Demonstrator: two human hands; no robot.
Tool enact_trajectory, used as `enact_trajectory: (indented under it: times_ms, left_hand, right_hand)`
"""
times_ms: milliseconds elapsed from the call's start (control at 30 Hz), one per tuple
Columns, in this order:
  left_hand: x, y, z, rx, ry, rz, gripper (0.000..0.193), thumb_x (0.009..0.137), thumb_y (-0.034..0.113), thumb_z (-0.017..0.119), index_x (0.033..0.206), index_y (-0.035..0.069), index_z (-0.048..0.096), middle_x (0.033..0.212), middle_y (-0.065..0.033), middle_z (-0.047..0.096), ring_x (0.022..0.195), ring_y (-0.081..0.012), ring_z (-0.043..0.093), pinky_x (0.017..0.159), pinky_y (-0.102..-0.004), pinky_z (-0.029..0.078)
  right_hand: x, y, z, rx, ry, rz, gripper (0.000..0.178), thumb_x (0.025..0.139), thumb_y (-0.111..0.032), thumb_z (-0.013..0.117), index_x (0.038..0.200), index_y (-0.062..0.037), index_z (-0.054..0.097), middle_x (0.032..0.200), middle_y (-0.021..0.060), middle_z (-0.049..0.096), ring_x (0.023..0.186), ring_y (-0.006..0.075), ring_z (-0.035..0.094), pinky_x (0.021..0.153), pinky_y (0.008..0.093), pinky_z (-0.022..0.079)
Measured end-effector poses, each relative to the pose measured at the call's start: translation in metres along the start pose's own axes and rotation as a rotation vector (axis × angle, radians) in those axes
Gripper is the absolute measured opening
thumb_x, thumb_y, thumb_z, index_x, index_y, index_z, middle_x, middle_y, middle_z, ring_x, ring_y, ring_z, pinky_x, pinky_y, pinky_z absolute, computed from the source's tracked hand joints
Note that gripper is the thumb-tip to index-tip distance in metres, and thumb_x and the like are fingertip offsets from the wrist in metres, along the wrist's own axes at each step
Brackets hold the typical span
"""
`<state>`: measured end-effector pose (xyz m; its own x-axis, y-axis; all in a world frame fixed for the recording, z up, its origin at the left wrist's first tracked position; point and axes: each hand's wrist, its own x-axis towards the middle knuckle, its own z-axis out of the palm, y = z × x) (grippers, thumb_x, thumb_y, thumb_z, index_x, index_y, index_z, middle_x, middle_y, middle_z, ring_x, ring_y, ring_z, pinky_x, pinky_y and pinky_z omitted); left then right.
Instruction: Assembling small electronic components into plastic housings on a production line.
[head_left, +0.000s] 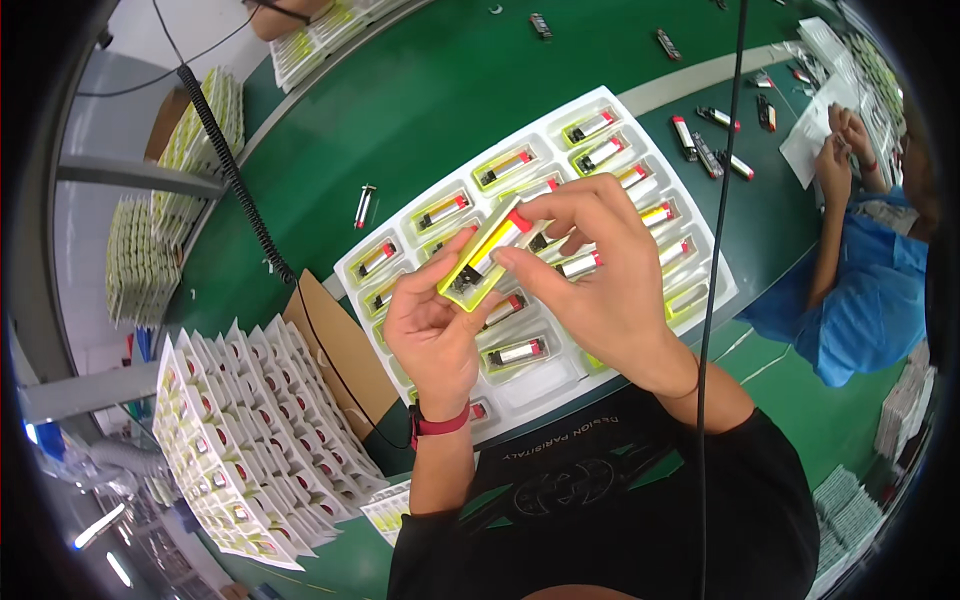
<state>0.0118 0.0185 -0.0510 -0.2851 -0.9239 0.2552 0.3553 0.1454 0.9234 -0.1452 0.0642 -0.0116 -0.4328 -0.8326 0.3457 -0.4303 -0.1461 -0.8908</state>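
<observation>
Above the white tray (530, 392), my left hand (432, 345) holds a small yellow-green plastic case (462, 296), tilted, with fingers and thumb along its sides. Inside the case lies a slim white stick-shaped part (507, 237) with a red end and a black end. My right hand (615, 290) has its thumb and index finger closed at the red end of that part; its other fingers are curled. Beneath, the white tray carries rows of similar yellow-green cases, most with such a part inside. My hands hide some of the tray's middle.
Stacked filled trays (245, 440) stand at left beside a cardboard piece (345, 355). One loose part (364, 206) lies on the green belt (400, 130). Several more lie right, near a co-worker in a blue garment (860, 280). A black cable (712, 300) hangs across the view.
</observation>
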Motion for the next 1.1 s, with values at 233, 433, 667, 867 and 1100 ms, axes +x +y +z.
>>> enact_trajectory:
  times_ms: [233, 433, 667, 867, 1100]
  left_hand:
    - [-0.005, -0.012, 0.016, -0.061, 0.088, -0.004, 0.040, 0.081, -0.017, 0.066, 0.114, -0.001, 0.051, 0.138, -0.0342, 0.049, 0.123, -0.0322, 0.058, 0.098, -0.0376, 0.055]
    - [-0.012, -0.021, 0.022, -0.179, 0.176, 0.043, 0.042, 0.084, -0.014, 0.064, 0.117, 0.005, 0.047, 0.147, -0.0324, 0.039, 0.131, -0.0354, 0.052, 0.105, -0.0442, 0.049]
    - [-0.009, -0.019, 0.016, -0.306, 0.119, 0.003, 0.043, 0.085, -0.012, 0.064, 0.120, 0.006, 0.047, 0.148, -0.0297, 0.040, 0.132, -0.0347, 0.050, 0.107, -0.0472, 0.045]
    - [-0.009, 0.010, 0.015, 0.222, -0.091, -0.197, 0.054, 0.087, -0.008, 0.061, 0.138, -0.006, 0.047, 0.136, -0.0193, 0.055, 0.121, -0.0203, 0.056, 0.102, -0.0320, 0.045]
    - [-0.024, 0.009, 0.012, 0.554, -0.333, -0.341, 0.028, 0.096, 0.000, 0.061, 0.123, -0.005, 0.061, 0.108, -0.0154, 0.069, 0.095, -0.0170, 0.067, 0.080, -0.0278, 0.056]
  right_hand:
    - [0.005, 0.008, -0.001, 0.046, 0.056, -0.181, 0.033, 0.072, -0.003, 0.083, 0.101, -0.0023, 0.069, 0.100, 0.0078, 0.059, 0.079, 0.0140, 0.062, 0.061, 0.0255, 0.051]
    - [0.000, 0.006, 0.010, 0.156, 0.141, -0.156, 0.044, 0.071, 0.001, 0.084, 0.110, 0.0010, 0.064, 0.103, 0.0095, 0.059, 0.079, 0.0125, 0.062, 0.057, 0.0227, 0.052]
    - [0.003, 0.001, 0.010, 0.122, 0.111, -0.223, 0.040, 0.073, -0.002, 0.080, 0.110, -0.0003, 0.064, 0.099, 0.0096, 0.061, 0.076, 0.0181, 0.064, 0.059, 0.0272, 0.053]
    - [0.013, 0.017, -0.031, 0.085, -0.332, -0.104, 0.028, 0.085, -0.015, 0.068, 0.108, 0.0023, 0.063, 0.091, 0.0177, 0.061, 0.077, 0.0353, 0.062, 0.072, 0.0430, 0.050]
    - [-0.008, 0.046, -0.051, -0.219, -0.843, -0.137, 0.025, 0.092, -0.020, 0.066, 0.093, 0.0025, 0.053, 0.080, 0.0180, 0.060, 0.071, 0.0396, 0.064, 0.063, 0.0450, 0.052]
